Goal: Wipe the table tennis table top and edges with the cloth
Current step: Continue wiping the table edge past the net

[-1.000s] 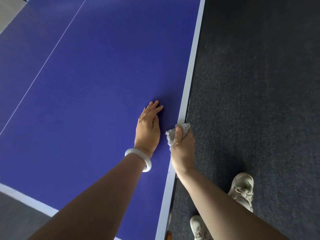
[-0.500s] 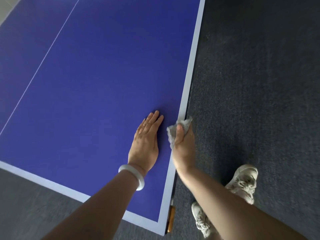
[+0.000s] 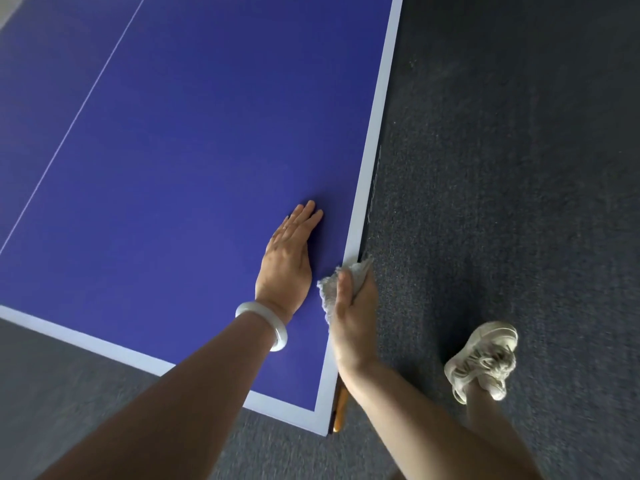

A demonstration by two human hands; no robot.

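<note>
Gripping a crumpled grey-white cloth [image 3: 329, 289], the right hand [image 3: 353, 323] wraps it over the right edge of the blue table tennis surface [image 3: 207, 133], close to its near corner, to rub the rim. The left hand [image 3: 287, 265] lies flat beside it, fingers [image 3: 308, 220] straight, likely bracing.

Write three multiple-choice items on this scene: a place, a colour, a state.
1. Where is the cloth? A) at the right edge of the table top B) at its middle C) on the floor
2. What colour is the table top? A) green B) blue C) red
3. How is the left hand? A) flat on the table top B) gripping the cloth C) raised in a fist
Answers: 1 A, the right hand holds it against that edge; 2 B, blue with white lines; 3 A, its straight fingers lie on the surface.
</note>
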